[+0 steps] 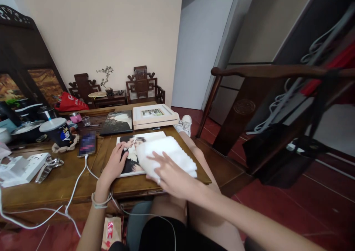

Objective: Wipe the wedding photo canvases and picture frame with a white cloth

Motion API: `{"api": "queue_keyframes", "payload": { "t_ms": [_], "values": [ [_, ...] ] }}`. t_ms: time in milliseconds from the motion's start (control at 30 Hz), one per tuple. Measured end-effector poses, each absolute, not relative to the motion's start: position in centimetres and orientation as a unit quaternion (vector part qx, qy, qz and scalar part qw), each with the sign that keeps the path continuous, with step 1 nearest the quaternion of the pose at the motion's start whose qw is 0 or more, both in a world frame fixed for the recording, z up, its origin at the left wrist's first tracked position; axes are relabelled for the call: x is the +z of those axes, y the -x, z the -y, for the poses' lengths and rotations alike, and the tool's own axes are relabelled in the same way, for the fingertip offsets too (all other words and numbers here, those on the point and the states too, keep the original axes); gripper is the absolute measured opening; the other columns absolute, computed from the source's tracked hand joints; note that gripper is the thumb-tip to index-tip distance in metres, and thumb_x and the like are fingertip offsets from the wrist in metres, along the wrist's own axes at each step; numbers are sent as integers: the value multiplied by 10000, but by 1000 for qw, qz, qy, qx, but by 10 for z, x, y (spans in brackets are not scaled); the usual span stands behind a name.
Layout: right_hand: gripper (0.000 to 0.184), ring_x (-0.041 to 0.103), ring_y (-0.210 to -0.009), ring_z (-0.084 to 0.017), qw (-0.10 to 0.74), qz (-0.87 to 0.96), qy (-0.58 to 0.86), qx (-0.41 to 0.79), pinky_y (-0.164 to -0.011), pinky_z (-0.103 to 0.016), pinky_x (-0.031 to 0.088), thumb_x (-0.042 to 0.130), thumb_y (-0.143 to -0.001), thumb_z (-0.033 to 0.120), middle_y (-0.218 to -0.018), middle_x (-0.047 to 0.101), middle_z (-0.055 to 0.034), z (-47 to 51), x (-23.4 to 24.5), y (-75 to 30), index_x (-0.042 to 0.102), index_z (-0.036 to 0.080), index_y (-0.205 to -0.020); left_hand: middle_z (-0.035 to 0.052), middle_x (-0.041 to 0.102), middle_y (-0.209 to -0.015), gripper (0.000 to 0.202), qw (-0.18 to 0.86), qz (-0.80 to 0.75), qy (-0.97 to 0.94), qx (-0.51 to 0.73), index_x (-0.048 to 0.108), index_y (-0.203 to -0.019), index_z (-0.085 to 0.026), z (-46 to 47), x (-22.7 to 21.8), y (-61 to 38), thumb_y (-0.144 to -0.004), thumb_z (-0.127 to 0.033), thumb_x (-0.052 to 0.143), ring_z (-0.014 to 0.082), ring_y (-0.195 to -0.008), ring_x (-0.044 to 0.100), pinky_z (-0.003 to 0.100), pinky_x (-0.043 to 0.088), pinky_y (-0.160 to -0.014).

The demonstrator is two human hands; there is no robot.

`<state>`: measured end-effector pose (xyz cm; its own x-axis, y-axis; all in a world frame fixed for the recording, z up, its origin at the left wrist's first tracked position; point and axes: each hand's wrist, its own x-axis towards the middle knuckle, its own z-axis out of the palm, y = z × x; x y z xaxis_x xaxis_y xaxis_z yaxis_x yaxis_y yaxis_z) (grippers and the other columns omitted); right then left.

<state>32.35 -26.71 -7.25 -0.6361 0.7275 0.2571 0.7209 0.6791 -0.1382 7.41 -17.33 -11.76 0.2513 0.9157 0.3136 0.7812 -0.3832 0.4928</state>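
Observation:
A printed photo panel (130,153) lies flat on the wooden table (55,180) in front of me. My left hand (115,166) rests on its left edge, fingers spread and flat. My right hand (172,175) presses a folded white cloth (166,153) onto the right half of the photo, with the fingers stretched over the cloth. The cloth hides that half of the picture.
Behind the photo lie a dark photo panel (118,122) and a white framed picture (154,114). A phone (87,144) with a white cable, a dark cup (58,130), a white power strip (23,167) and bowls sit left. A wooden chair (266,106) stands right.

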Motion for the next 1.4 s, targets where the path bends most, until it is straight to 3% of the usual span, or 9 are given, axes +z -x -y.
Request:
{"api": "queue_keyframes", "payload": {
  "t_ms": [133, 267, 400, 533, 733, 867, 1000, 1233, 1400],
  "values": [
    [197, 270, -1412, -338, 141, 917, 372, 30, -1152, -546, 207, 544, -839, 149, -1457, 451, -146, 299, -75, -329, 724, 126, -914, 167, 350, -1515, 538, 118, -543, -785, 274, 434, -1383, -139, 173, -117, -73, -923, -417, 407, 267, -1422, 296, 440, 223, -1171],
    [230, 318, -1395, -315, 163, 904, 393, 33, -1145, -523, 229, 504, -901, 208, -1413, 504, -149, 272, -76, -333, 719, 132, -866, 145, 370, -1508, 523, 113, -534, -790, 280, 436, -1381, -172, 172, -118, -72, -918, -415, 418, 263, -1418, 305, 449, 231, -1167],
    [362, 442, -1313, -320, 174, 884, 435, -1, -1084, -493, 306, 444, -962, 335, -1220, 624, -243, 216, -74, -337, 699, 95, -870, 142, 379, -1503, 525, 110, -533, -792, 276, 448, -1373, -171, 172, -117, -72, -916, -427, 419, 263, -1416, 309, 446, 231, -1168],
    [305, 541, -1194, -298, 152, 867, 475, -12, -994, -427, 383, 455, -960, 306, -1054, 683, -212, 171, -66, -340, 672, 106, -885, 156, 380, -1500, 534, 110, -533, -794, 270, 451, -1372, -150, 172, -115, -71, -919, -430, 413, 264, -1410, 323, 439, 240, -1166],
    [144, 525, -1217, -301, 134, 870, 475, -6, -994, -412, 397, 523, -875, 172, -1115, 666, -204, 179, -60, -343, 657, 124, -853, 144, 394, -1496, 520, 100, -539, -791, 273, 459, -1370, -167, 173, -114, -71, -921, -426, 420, 265, -1401, 341, 447, 254, -1159],
    [106, 347, -1380, -297, 128, 899, 419, 14, -1109, -422, 306, 538, -790, 92, -1252, 602, -230, 231, -67, -355, 639, 122, -798, 168, 380, -1500, 552, 101, -546, -786, 272, 457, -1374, -119, 176, -114, -73, -923, -433, 402, 268, -1408, 326, 429, 243, -1165],
    [168, 272, -1420, -278, 144, 913, 378, 45, -1147, -437, 269, 524, -711, 34, -1439, 469, -153, 284, -70, -365, 624, 158, -763, 148, 400, -1492, 532, 96, -545, -783, 283, 480, -1360, -142, 177, -114, -75, -921, -435, 410, 264, -1409, 327, 426, 243, -1165],
    [172, 412, -1337, -292, 132, 893, 429, 21, -1070, -405, 350, 500, -731, 46, -1256, 596, -227, 255, -67, -353, 631, 134, -801, 138, 411, -1487, 506, 96, -536, -788, 288, 499, -1341, -158, 177, -115, -74, -932, -440, 401, 267, -1407, 329, 443, 245, -1163],
    [193, 613, -1024, -278, 94, 869, 486, -2, -878, -340, 430, 464, -792, 75, -1019, 672, -179, 182, -61, -343, 635, 112, -874, 152, 400, -1485, 494, 106, -535, -787, 288, 468, -1350, -147, 176, -118, -72, -933, -404, 406, 258, -1405, 326, 429, 240, -1166]
  ]
}}
